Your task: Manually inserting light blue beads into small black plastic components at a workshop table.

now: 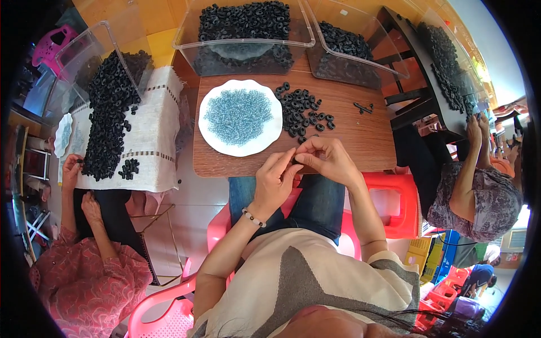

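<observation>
Just over the near edge of the brown wooden table point(248, 167), my left hand point(273, 179) and my right hand point(329, 160) meet with fingertips pinched together. Between them is a small black part point(296, 159), mostly covered by the fingers; it resembles the loose black ring-shaped parts point(298, 112) scattered on the table just beyond. To the left of those stands a white scalloped plate point(207, 137) bearing a heap of tiny clear bluish beads point(239, 116). A small dark tool or rod point(363, 107) lies toward the table's right side.
Clear plastic bins point(189, 46) full of black parts line the table's far side. At left, a person point(93, 270) handles black parts heaped on a cloth-covered table point(160, 124); another person point(476, 194) works at right. A red stool point(394, 197) stands beside my right arm.
</observation>
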`<state>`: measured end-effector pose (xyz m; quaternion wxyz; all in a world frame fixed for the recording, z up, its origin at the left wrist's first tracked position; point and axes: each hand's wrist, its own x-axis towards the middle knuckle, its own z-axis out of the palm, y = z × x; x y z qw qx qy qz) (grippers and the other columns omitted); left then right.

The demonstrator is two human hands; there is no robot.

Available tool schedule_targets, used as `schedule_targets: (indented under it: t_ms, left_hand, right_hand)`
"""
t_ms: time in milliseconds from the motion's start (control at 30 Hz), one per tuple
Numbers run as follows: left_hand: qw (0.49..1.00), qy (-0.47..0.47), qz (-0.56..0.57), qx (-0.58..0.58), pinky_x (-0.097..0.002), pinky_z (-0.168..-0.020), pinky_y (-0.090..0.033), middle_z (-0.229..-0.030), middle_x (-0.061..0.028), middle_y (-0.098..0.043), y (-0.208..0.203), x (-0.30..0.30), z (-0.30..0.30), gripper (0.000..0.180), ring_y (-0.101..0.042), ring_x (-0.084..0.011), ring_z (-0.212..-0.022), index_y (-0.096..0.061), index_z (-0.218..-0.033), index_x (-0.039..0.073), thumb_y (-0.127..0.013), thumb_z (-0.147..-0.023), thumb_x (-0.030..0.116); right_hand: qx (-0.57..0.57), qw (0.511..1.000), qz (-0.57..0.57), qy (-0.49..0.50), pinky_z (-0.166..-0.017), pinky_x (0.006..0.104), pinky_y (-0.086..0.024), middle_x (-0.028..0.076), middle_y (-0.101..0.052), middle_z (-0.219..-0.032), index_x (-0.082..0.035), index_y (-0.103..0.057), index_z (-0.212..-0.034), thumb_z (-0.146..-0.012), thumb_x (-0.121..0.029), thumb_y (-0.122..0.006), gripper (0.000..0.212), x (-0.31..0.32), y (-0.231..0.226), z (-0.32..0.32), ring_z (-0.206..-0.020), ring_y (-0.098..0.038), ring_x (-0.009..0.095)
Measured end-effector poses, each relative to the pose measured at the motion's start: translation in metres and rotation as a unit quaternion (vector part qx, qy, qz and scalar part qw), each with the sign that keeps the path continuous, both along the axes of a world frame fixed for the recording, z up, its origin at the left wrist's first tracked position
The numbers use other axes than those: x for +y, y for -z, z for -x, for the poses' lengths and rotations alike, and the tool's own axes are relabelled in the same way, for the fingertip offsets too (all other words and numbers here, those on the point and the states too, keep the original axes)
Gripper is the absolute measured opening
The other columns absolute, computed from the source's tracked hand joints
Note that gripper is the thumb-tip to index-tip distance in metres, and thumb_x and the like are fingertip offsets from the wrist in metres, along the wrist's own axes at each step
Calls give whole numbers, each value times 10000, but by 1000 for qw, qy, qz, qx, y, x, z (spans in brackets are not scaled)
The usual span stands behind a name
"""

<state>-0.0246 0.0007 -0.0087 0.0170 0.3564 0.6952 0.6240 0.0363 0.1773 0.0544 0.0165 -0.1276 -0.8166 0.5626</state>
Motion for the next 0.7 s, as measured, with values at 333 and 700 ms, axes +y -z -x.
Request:
schedule_targets:
  t_ms: [333, 700]
  left_hand:
    - [1000, -2, 16, -1, -346, -702, -591, -1086, -154, -649, 0, 1, -2, 294, -716, -258, -798, -708, -1222, -24, -724, -935, 37]
    - [999, 4, 3, -37, -350, -738, -583, -1082, -161, -666, 7, 2, -3, 275, -730, -245, -801, -726, -1193, -22, -721, -922, 31]
  right_hand:
    - [63, 982, -178, 11, -698, 366, -506, 118, -721, -859, -16, -762, -1000, -907, -100, -764, 126, 4, -6, 45, -785, -628, 221]
    - [156, 936, -310, -61, -985, 438, -455, 125, -669, -1123, -56, -766, -927, -817, -85, -816, 124, -13, 14, 84, -1114, -552, 335]
